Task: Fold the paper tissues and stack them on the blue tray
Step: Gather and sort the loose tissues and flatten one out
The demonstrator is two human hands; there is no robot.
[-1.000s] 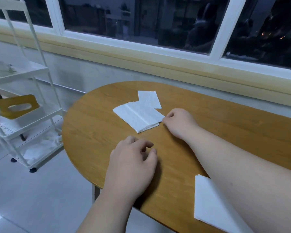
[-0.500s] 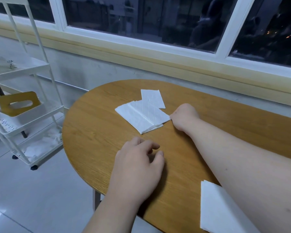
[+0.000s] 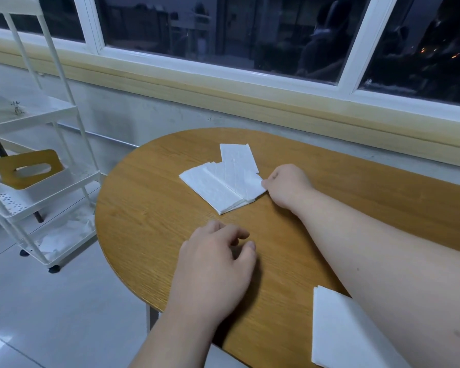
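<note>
A pile of white paper tissues (image 3: 218,185) lies on the wooden table (image 3: 149,213), with one folded tissue (image 3: 237,155) just behind it. My right hand (image 3: 286,185) pinches the right corner of the pile's top tissue. My left hand (image 3: 215,266) rests on the table nearer to me, fingers loosely curled and holding nothing. Another stack of white tissues (image 3: 340,330) sits at the table's near edge, partly hidden under my right forearm. No blue tray is in view.
A white wheeled shelf cart (image 3: 37,166) stands on the floor to the left of the table, carrying a yellow-topped tissue box (image 3: 28,168). A window sill and wall run behind the table. The rounded table edge is close to my left arm.
My right hand stays at the pile's right corner and now pinches the top tissue's corner there. My left hand has barely moved.
</note>
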